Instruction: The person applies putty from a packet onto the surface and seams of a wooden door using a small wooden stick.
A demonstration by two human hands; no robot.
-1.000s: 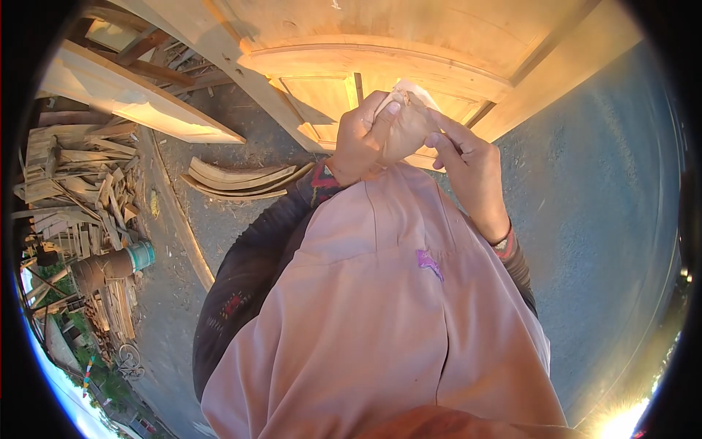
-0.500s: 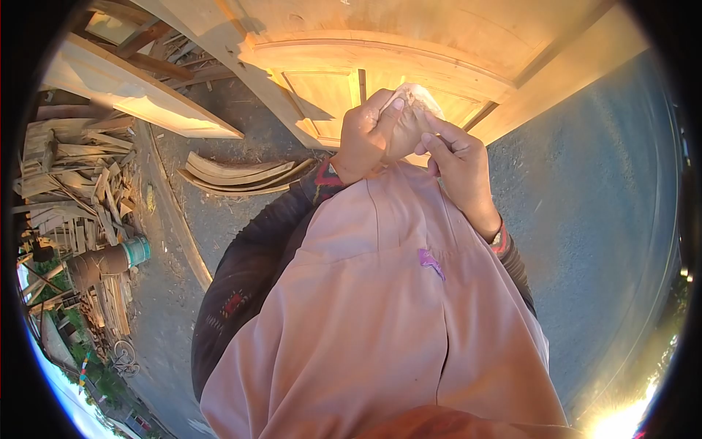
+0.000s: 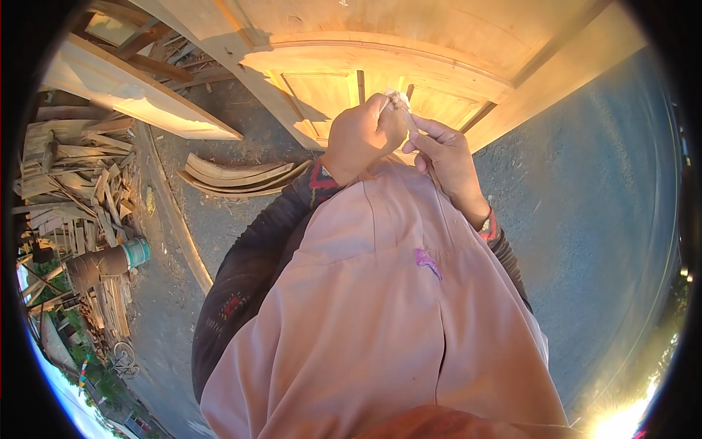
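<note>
A small crumpled pale piece (image 3: 398, 101), thin and pouch-like, is held up between my hands; I cannot tell whether it is cloth or a plastic bag. My left hand (image 3: 364, 139) is closed around its left side, thumb on top. With thumb and index finger, my right hand (image 3: 446, 157) pinches its lower right part. Both hands are just above the top of the pinkish garment (image 3: 380, 293) that covers my front. Beyond them stands a pale wooden panelled door (image 3: 314, 91) in warm sunlight.
Another wooden panel (image 3: 146, 95) leans at the upper left. Curved wooden pieces (image 3: 234, 175) lie on the grey ground near my left arm. Scrap wood (image 3: 73, 183) is piled at far left, beside a brown cylinder with a teal end (image 3: 136, 252). A long plank (image 3: 172, 205) lies alongside.
The pale piece was spread wider and rounder; now it is bunched narrower in my fingers. My left hand has turned over it, and my right hand has shifted slightly left.
</note>
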